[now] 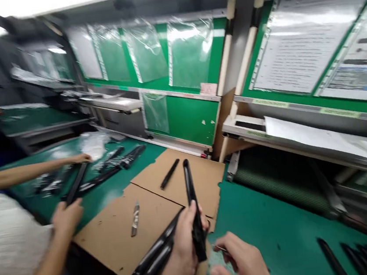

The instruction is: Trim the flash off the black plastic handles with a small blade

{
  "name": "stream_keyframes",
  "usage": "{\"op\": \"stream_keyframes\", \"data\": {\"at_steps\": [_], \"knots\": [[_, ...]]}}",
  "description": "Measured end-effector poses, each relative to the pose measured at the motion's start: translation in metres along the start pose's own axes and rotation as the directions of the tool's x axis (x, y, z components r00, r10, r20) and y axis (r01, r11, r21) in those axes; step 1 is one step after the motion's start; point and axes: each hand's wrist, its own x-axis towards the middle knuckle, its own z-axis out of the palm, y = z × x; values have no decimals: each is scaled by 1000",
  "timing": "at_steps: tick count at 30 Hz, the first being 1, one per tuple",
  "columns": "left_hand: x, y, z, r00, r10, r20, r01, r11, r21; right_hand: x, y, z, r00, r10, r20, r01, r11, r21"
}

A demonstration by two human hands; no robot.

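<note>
My left hand [182, 243] grips several long black plastic bars [194, 211]. One bar stands upright out of my fist, and others [154, 258] slant toward the lower left. My right hand [240, 261] is close to the right of it, its fingers pinched on a thin metal sliver [221, 249]. Below and beyond my hands lies a brown cardboard sheet [172, 183]. A steel utility knife [135, 219] and a single black bar [169, 173] rest on that sheet.
A co-worker's hands [67, 217] handle black bars on a green mat [45, 202] at the left, beside a white plastic bag [93, 145]. Several black bars [359, 261] lie on the green mat [280, 232] at lower right. Green boards with document sleeves stand behind.
</note>
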Motion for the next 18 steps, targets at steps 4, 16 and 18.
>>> {"op": "stream_keyframes", "data": {"at_steps": [4,16,18], "knots": [[-1,-13,30,991,-115,73,116,993,-12,7,4,-12,998,-44,48,52,981,-189],[19,-30,44,985,-165,47,153,968,198,21,30,-28,969,-246,33,230,836,-498],[20,-30,45,983,-176,43,164,965,202,23,30,-30,961,-275,22,246,818,-519]]}}
